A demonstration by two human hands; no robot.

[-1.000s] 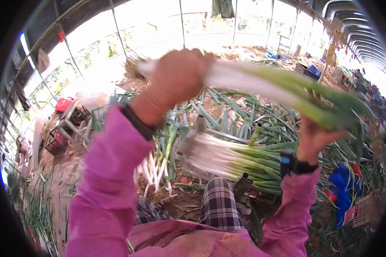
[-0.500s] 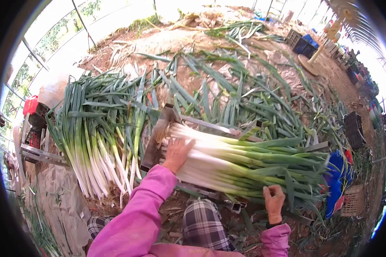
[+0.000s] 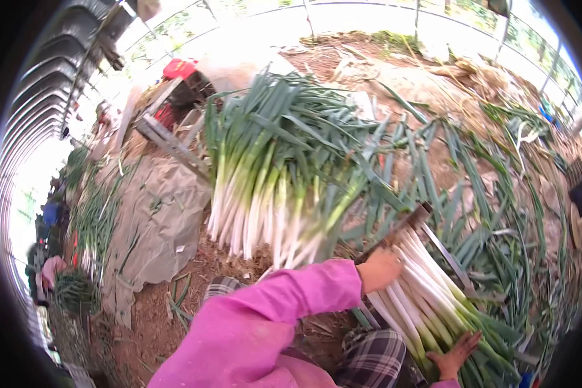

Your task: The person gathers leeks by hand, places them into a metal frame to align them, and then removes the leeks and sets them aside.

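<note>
A bundle of long green onions [image 3: 427,294] lies in a metal frame with an upright end plate [image 3: 398,227], at the lower right in front of my knees. My left hand [image 3: 381,268] rests on the white root ends close to that plate. Its fingers lie over the stalks, partly blurred, and do not wrap round any. Farther down the bundle, my right hand [image 3: 458,355] is spread on the green part with fingers apart. A second pile of green onions [image 3: 265,187], roots toward me, lies on the ground to the left of the frame.
Loose green leaves [image 3: 491,200] cover the ground behind and right of the frame. At the left lie a brown sheet [image 3: 161,220] and a metal stand [image 3: 168,142] with a red object [image 3: 180,68] behind it. More green onions [image 3: 77,291] lie at the far left.
My view has swung left, so the frame and both piles appear farther right and rotated. My right hand has gone from curled beside the leaves to spread on the bundle. My left stays near the roots.
</note>
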